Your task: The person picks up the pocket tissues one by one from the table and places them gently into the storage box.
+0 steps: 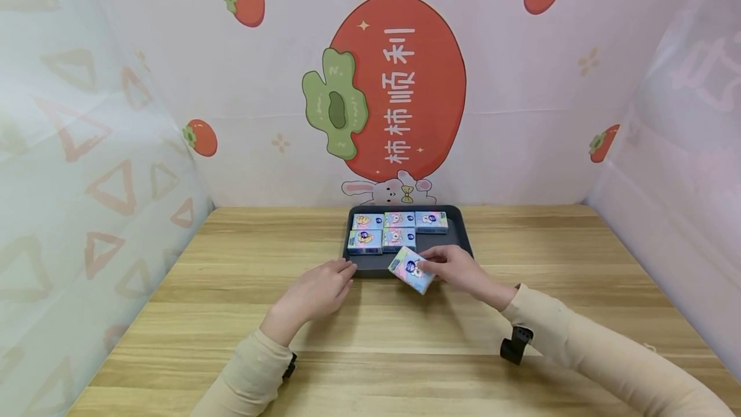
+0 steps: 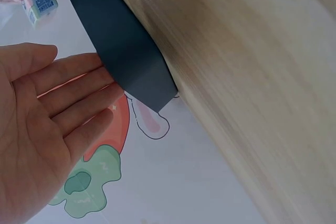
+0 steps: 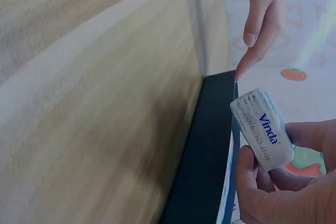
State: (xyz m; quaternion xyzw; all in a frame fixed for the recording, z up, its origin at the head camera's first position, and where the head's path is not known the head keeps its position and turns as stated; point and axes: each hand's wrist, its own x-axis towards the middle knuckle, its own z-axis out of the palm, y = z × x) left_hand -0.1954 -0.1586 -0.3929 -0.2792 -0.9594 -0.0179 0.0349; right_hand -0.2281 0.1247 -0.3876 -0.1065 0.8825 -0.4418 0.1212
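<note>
My right hand (image 1: 460,269) pinches a small pastel tissue pack (image 1: 410,269) between thumb and fingers. It is held tilted over the front edge of a dark grey tray (image 1: 370,273). In the right wrist view, the end of the held pack (image 3: 264,129) shows the word Vinda and a printed date code. My left hand (image 1: 318,288) has straight fingers, their tips touching the tray's front left corner. Several similar packs lie in the tray: a back row of three, with a pink-and-blue pack (image 1: 399,238) and a yellow-and-blue pack (image 1: 365,241) before it.
The tray stands near the back of a wooden table (image 1: 260,243). Behind it hangs a cloth backdrop (image 1: 498,166) with a large persimmon print. Cloth also hangs at both sides. Each wrist wears a black camera mount (image 1: 517,344).
</note>
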